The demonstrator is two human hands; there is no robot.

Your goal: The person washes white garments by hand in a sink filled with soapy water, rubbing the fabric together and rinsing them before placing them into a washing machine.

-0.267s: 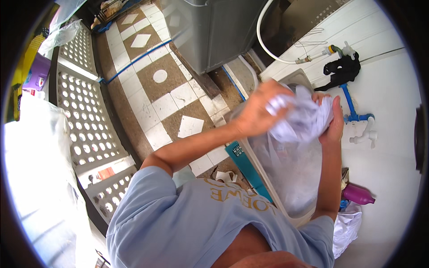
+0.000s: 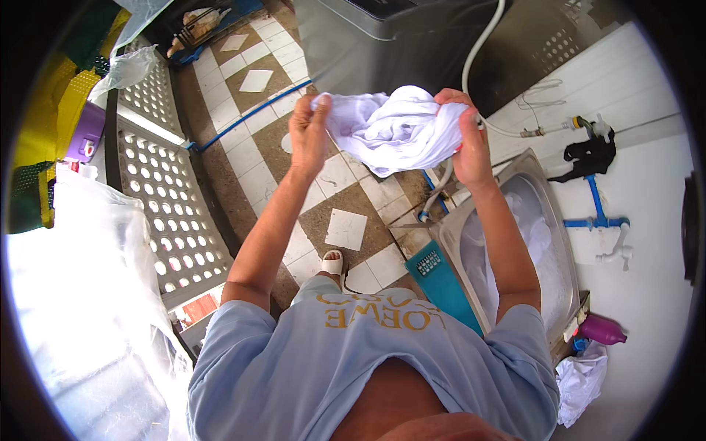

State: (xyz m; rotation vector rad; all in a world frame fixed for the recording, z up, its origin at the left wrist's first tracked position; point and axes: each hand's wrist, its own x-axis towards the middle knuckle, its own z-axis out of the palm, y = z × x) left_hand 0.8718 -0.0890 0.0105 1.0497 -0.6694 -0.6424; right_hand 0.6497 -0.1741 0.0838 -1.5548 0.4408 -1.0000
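A bunched white cloth [image 2: 397,132], maybe a garment, stretches between my two hands over the tiled floor, in front of the dark grey machine. My left hand [image 2: 309,136] is closed on its left end, thumb on top. At the other end my right hand [image 2: 471,140] grips the folds, with some of its fingers hidden behind the fabric. The cloth's middle is crumpled and bulges upward. To the right of it, below my right forearm, is a metal sink [image 2: 540,173] with cloudy water and more pale cloth [image 2: 537,239] in it.
The tall grey machine [image 2: 368,62] stands ahead, with a white hose [image 2: 471,62] beside it. Blue pipes with a tap [image 2: 618,246] run along the right wall. A teal board [image 2: 441,283] leans by the sink. White perforated panels [image 2: 158,191] line the left. A purple bottle [image 2: 603,329] lies right.
Both hands have lifted the white cloth away from the sink, leftward and forward. It is now spread wider between them, and the view has turned so more of the sink shows.
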